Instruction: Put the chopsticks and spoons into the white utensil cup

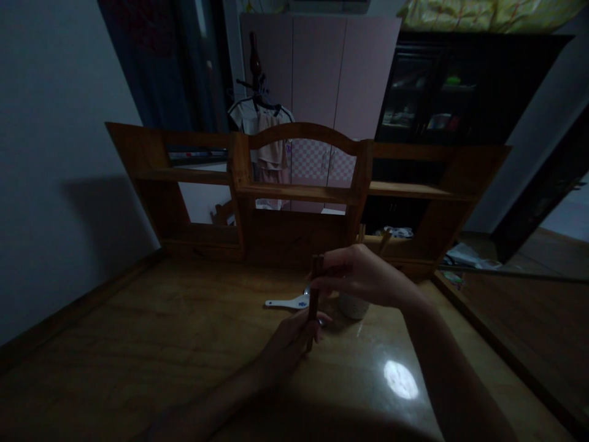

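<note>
A pair of brown chopsticks [314,301] stands nearly upright between my hands, above the wooden desk. My right hand [363,275] pinches their upper end, with the fingers bent round it. Lower down, my left hand [292,337] is closed round the same chopsticks, and their tips show below it. A white spoon with a blue pattern [289,303] lies on the desk just behind my left hand. Partly hidden by my right hand is a pale round holder [353,307], with thin sticks [385,240] rising behind the hand.
A wooden shelf unit [294,236] runs along the back of the desk [184,325]. A raised wooden edge [497,350] borders the right side. A light reflection shines on the desktop at the front right. Behind are pink cabinets [317,73] and a dark cabinet [483,92].
</note>
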`<control>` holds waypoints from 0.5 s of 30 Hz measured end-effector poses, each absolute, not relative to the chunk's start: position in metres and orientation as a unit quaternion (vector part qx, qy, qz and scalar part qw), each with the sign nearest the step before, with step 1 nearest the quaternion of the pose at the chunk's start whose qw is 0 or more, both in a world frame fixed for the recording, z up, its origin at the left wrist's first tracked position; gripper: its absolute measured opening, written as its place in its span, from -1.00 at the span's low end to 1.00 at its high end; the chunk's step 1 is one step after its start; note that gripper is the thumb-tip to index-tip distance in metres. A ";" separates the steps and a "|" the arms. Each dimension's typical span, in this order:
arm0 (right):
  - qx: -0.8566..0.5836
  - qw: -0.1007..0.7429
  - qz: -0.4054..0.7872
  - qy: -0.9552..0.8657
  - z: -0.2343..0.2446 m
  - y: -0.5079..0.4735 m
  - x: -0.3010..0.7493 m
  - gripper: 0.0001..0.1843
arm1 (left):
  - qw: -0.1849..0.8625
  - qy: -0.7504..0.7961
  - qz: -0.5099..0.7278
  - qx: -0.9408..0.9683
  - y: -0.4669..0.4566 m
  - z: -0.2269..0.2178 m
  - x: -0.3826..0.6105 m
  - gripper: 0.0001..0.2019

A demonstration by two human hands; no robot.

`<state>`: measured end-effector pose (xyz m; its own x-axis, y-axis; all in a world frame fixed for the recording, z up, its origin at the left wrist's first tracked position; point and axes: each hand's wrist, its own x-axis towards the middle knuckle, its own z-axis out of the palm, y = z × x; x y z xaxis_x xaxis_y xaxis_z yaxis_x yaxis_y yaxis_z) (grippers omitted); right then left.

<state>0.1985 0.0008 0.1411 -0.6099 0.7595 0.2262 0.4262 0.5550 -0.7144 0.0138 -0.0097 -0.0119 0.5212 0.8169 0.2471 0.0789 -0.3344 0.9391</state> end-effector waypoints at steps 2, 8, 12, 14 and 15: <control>-0.350 0.276 0.307 -0.841 0.138 0.005 0.196 -0.69 | 0.484 0.322 0.374 0.722 -0.009 -0.012 0.015 -0.61; -0.359 0.282 0.288 -0.842 0.137 0.004 0.194 -0.70 | 0.484 0.345 0.350 0.724 -0.013 -0.011 0.015 -0.59; -0.355 0.280 0.304 -0.838 0.137 0.002 0.194 -0.69 | 0.474 0.357 0.346 0.727 -0.015 -0.016 0.016 -0.56; -0.355 0.281 0.305 -0.838 0.137 0.003 0.194 -0.68 | 0.468 0.363 0.346 0.727 -0.014 -0.017 0.016 -0.54; -0.356 0.280 0.303 -0.838 0.137 0.003 0.194 -0.68 | 0.469 0.364 0.343 0.728 -0.014 -0.018 0.017 -0.54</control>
<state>0.1942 0.0032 0.1370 -0.5896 0.7668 0.2537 0.4271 0.5626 -0.7078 0.0166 -0.0142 -0.0179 0.4998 0.8516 0.1579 0.2083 -0.2951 0.9325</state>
